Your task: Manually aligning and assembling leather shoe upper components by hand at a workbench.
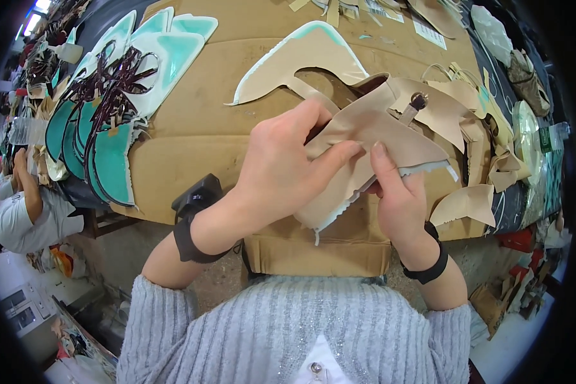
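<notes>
The beige piece (368,125) lies clamped between thumbs and fingers, left hand (281,160) at its left side, right hand (400,200) at its near edge.

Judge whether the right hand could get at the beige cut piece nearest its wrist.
Probably yes: the beige cut piece lies right of the right hand with nothing visible between, though the hand would first need to release the beige shoe upper.

Left forearm (173,262) angles up and inward, right forearm (447,291) leans in too. Left hand (285,160) is back-up, fingers curled and partly hidden, thumb stretched rightward. Right hand's (400,198) thumb points up, fingers mostly hidden. Both are pinching, thumb tips super close but not touching.
</notes>
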`<state>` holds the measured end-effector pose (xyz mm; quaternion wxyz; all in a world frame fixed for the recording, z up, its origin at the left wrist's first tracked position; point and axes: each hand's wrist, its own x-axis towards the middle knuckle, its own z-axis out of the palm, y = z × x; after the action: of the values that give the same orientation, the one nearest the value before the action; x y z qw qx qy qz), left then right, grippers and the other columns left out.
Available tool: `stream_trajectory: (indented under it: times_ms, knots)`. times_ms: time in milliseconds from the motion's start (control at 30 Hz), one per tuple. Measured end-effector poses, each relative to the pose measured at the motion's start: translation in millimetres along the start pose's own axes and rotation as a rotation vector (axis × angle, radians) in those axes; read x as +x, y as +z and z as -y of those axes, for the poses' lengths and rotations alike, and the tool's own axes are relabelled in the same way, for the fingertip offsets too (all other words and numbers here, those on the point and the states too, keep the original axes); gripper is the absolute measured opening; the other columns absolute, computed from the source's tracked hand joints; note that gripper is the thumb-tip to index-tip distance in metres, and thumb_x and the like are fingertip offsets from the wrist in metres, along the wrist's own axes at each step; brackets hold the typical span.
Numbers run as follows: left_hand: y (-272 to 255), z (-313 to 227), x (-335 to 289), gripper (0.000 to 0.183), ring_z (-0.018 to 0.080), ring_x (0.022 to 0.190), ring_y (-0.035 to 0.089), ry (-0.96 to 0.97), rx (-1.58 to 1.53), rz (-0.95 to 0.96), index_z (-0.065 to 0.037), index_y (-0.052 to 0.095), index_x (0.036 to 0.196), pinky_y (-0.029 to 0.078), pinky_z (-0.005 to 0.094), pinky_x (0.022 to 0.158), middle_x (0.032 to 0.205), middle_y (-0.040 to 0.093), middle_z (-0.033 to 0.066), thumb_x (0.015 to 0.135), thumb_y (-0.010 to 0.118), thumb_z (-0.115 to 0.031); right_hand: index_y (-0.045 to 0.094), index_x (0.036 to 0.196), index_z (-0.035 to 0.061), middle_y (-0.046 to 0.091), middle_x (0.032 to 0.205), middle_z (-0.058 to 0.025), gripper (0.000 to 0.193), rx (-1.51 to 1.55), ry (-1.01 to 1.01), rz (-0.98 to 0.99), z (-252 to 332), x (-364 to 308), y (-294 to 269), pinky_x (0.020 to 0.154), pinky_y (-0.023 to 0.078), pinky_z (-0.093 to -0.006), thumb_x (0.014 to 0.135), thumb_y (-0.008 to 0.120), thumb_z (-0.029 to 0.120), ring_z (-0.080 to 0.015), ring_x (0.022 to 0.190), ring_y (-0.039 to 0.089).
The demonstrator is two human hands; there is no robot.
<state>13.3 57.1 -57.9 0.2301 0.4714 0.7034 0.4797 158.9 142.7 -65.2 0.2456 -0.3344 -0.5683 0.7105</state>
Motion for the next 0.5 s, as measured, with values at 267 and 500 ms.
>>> stream_trajectory:
  times_ms: [267, 500]
  knots:
    - [-7, 0, -6, 0.020, 0.0087, 0.074, 0.057, 0.140, 0.134, -0.146, -0.002, 0.056, 0.088, 0.046, 0.0232, 0.063, 0.079, 0.058, 0.0034, 0.078, 0.074, -0.006, 0.055, 0.117, 0.0060, 0.061, 0.097, -0.0004, 0.028, -0.124, -0.105, 0.024, -5, 4, -3, 0.059, 0.049, -0.0204, 0.096, 0.054, 0.024, -0.0070, 0.081, 0.061]
    - [-36, 0, -20, 0.033, 0.0241, 0.101, 0.059, 0.584, 0.081, -0.044, -0.006, 0.063, 0.101, 0.050, 0.0356, 0.083, 0.108, 0.062, 0.0091, 0.071, 0.075, -0.013, 0.057, 0.103, 0.0086, 0.063, 0.083, -0.0010, 0.020, 0.226, 0.299, 0.022, 8, 23, -20, 0.048, 0.047, -0.0219, 0.091, 0.060, 0.024, -0.0088, 0.067, 0.062]
